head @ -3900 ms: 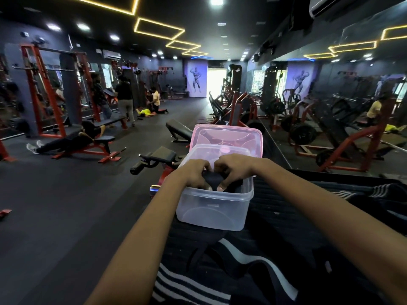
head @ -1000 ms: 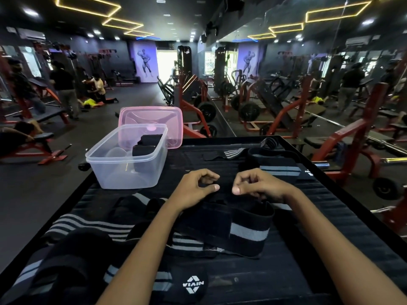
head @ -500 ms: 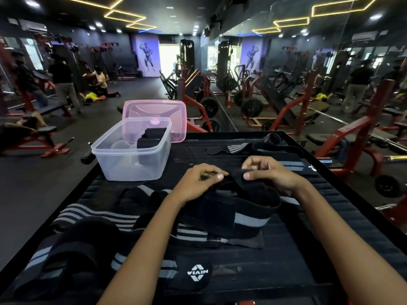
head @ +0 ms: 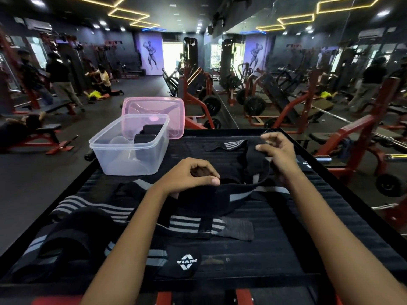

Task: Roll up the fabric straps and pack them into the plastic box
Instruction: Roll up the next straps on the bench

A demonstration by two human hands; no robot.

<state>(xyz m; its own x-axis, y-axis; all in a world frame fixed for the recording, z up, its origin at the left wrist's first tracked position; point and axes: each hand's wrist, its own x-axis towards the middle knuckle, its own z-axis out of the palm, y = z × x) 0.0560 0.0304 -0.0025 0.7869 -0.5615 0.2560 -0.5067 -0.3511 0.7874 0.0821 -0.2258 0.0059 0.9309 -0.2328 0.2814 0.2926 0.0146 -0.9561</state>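
Fabric strap (head: 229, 195), black with grey stripes, lifted off the black ribbed tabletop (head: 275, 245) between both hands. Left hand (head: 189, 177) pinches its near end; right hand (head: 277, 153) grips the far end, raised. Clear plastic box (head: 130, 146), far left, holds rolled straps (head: 147, 135); pink lid (head: 154, 106) behind it.

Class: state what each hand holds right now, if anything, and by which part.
Both grip one black fabric strap with grey stripe: the right hand pinches its raised end; the left hand holds its upper edge, further along.
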